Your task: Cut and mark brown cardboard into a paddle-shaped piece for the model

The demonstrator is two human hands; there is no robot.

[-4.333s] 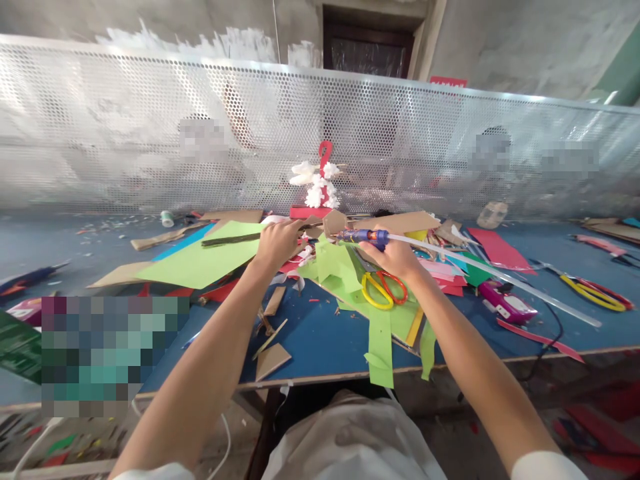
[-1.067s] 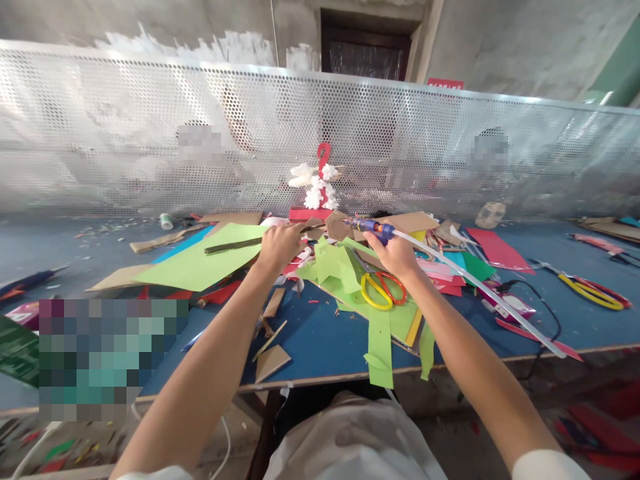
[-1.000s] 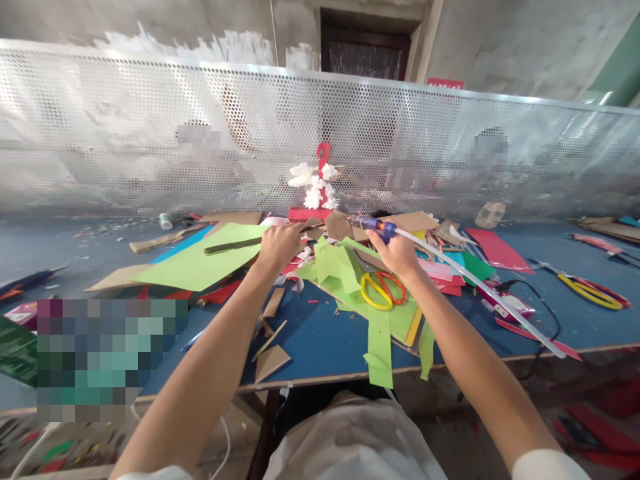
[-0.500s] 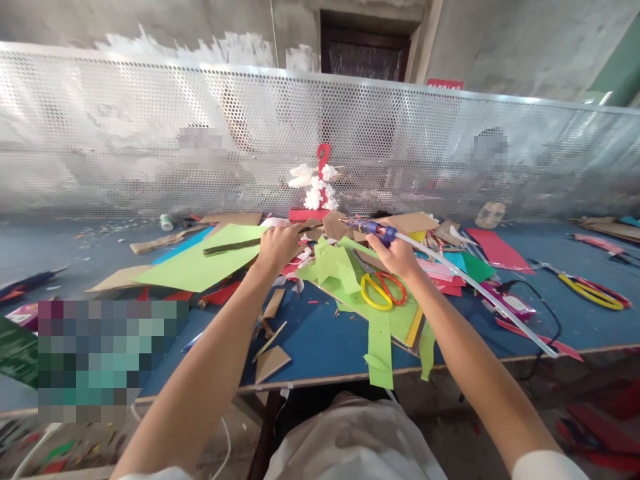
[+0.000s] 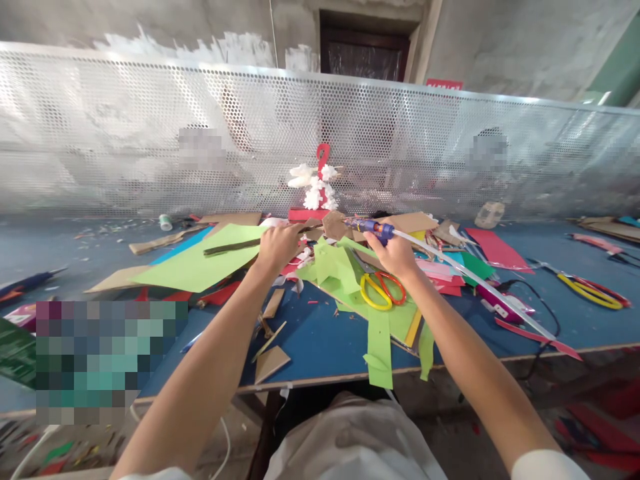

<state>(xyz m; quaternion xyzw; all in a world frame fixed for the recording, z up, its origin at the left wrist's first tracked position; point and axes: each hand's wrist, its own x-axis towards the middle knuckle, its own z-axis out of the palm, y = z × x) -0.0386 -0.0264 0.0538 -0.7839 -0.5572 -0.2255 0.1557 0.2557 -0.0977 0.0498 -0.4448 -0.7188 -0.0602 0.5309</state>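
My left hand (image 5: 281, 248) is closed around a long dark brown strip (image 5: 227, 247) that sticks out on both sides of it, over a light green paper sheet. My right hand (image 5: 395, 252) grips a purple glue gun (image 5: 370, 229), a long white glue stick (image 5: 465, 273) trailing from its rear. The nozzle points left toward a brown cardboard piece (image 5: 334, 225); whether they touch I cannot tell. Behind stands a red upright piece with white flower shapes (image 5: 315, 193) on a red base. Below my right hand lie scissors (image 5: 383, 290) with yellow and red handles.
Green paper scraps (image 5: 333, 267) and cardboard bits (image 5: 273, 363) litter the blue table (image 5: 320, 353). Pliers (image 5: 587, 288) with yellow and red handles lie at right, near a magenta box (image 5: 507, 301) and a black cord. A perforated metal screen (image 5: 280, 133) borders the back.
My right hand and the glue gun have shifted very slightly left; the glue stick's rear end has risen a little. My left hand stays in place with the strip.
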